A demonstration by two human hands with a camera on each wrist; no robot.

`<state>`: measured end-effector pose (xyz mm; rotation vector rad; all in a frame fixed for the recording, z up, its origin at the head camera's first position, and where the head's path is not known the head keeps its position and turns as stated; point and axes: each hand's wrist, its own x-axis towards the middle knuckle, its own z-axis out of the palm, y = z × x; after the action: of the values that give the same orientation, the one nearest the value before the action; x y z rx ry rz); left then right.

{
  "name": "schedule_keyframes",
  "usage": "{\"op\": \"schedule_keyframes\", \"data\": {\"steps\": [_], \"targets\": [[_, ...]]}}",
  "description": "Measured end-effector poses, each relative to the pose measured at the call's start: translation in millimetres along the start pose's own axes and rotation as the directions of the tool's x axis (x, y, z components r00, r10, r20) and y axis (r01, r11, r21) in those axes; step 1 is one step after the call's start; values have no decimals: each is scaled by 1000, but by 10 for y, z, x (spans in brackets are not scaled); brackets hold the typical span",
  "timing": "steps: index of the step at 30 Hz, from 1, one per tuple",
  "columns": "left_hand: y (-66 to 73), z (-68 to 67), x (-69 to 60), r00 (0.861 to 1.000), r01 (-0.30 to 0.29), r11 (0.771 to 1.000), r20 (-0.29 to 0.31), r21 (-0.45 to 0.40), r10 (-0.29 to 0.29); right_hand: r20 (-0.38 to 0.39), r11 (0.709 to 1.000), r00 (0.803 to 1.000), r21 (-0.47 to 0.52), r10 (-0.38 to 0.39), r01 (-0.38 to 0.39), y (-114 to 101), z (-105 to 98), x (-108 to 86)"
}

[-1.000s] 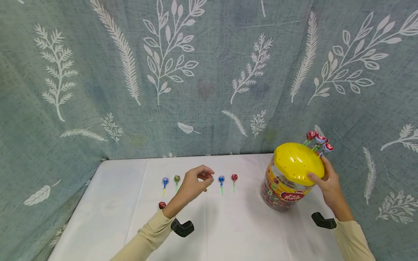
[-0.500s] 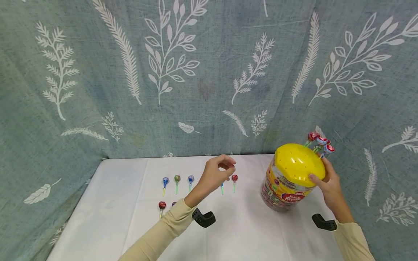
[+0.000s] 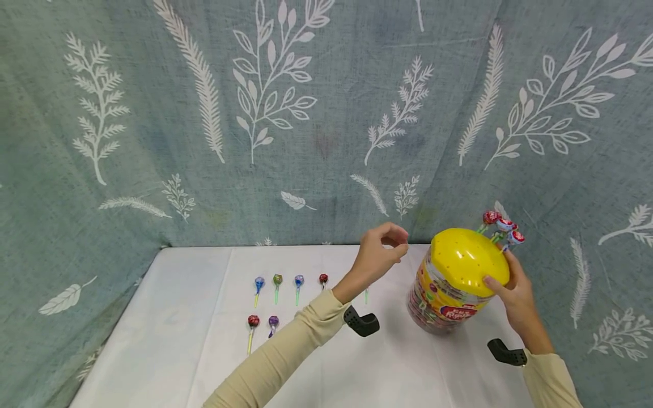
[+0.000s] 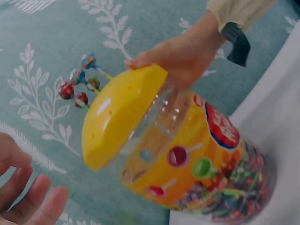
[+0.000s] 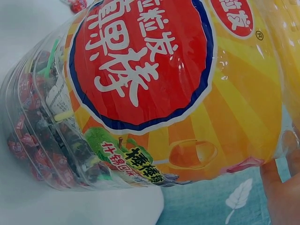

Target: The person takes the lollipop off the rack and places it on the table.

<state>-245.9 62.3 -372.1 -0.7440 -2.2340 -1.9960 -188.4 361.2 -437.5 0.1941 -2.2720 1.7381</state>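
Observation:
My right hand [image 3: 520,294] grips the yellow lid [image 3: 466,255] of a clear lollipop jar [image 3: 441,294], thumb on the lid's edge. Loose lollipops show through the jar's lower wall in both wrist views. Several lollipops [image 4: 77,77] stick up from holes at the lid's far right side. Left of the jar, my left hand [image 3: 376,259] hovers over the table with its fingers loosely bent and a gap to the thumb. Nothing shows between them in the left wrist view, where the fingers [image 4: 40,199] are apart from the lid.
On the white table [image 3: 168,317] lies a back row of lollipops, among them a blue one [image 3: 259,281], a green one [image 3: 278,279] and a red one [image 3: 323,279]. A red lollipop [image 3: 253,321] and a purple one [image 3: 273,322] lie nearer. A leaf-patterned curtain [image 3: 321,124] hangs behind.
My left hand has moved right and slightly away from me, from above the lollipop row toward the jar. My right hand keeps its grip on the lid.

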Motion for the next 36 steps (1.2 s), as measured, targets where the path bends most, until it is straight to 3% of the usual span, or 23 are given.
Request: {"op": "schedule_keyframes", "data": {"steps": [12, 22, 36], "targets": [[108, 393, 347, 990, -136, 989, 36, 55, 134, -6, 1000, 1000, -17, 16, -16, -3, -22, -7], [128, 712, 554, 988, -120, 991, 104, 66, 113, 8, 999, 999, -30, 38, -38, 4, 2, 15], [93, 1131, 788, 986, -145, 983, 97, 110, 134, 1, 1000, 1000, 0, 11, -11, 19, -17, 26]]}}
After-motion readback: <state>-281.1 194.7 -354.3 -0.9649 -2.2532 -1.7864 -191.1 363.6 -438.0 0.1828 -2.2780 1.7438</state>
